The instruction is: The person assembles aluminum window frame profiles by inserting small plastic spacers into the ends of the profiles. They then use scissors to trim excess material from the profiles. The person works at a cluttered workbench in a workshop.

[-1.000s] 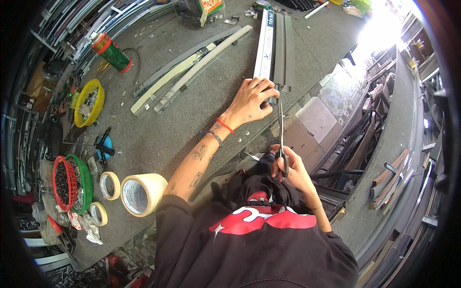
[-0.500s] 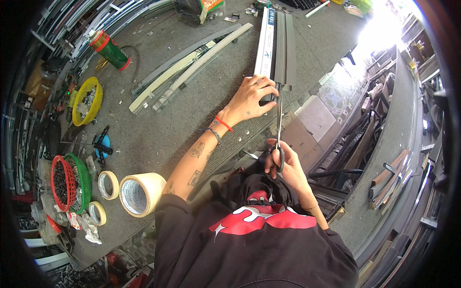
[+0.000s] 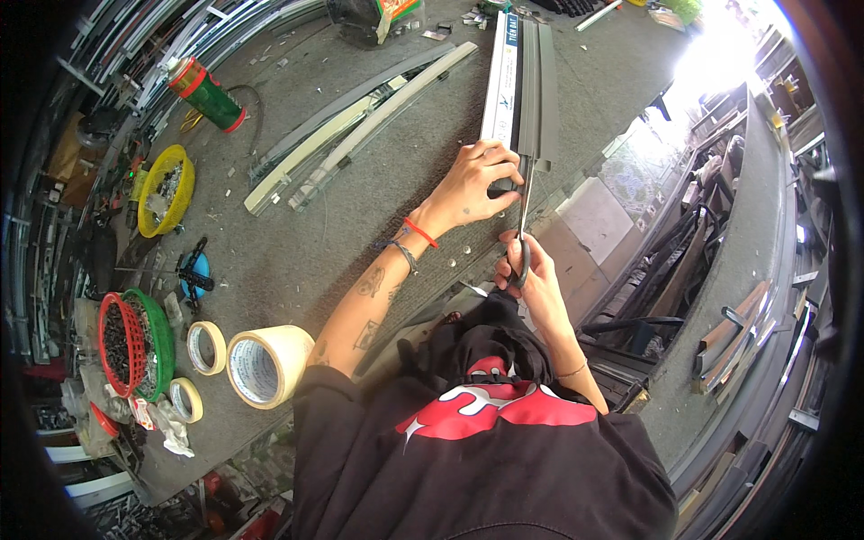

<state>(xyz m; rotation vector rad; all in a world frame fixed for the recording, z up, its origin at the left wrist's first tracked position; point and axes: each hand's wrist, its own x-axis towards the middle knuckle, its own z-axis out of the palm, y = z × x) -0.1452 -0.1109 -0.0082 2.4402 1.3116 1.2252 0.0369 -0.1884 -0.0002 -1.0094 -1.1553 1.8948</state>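
Nearest, scissors (image 3: 522, 229) are being gripped by the right hand (image 3: 526, 270), fingers closed through the handles, blades pointed away at the near end of the grey profile strips (image 3: 531, 81); that end is being pinned to the grey bench (image 3: 360, 225) by the left hand (image 3: 472, 184), fingers curled over it; off to the left, tape rolls (image 3: 261, 364) are being left lying, a green spray can (image 3: 205, 90) farther back

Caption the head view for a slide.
Left hand steadies grey profile; right hand works scissors at its end.
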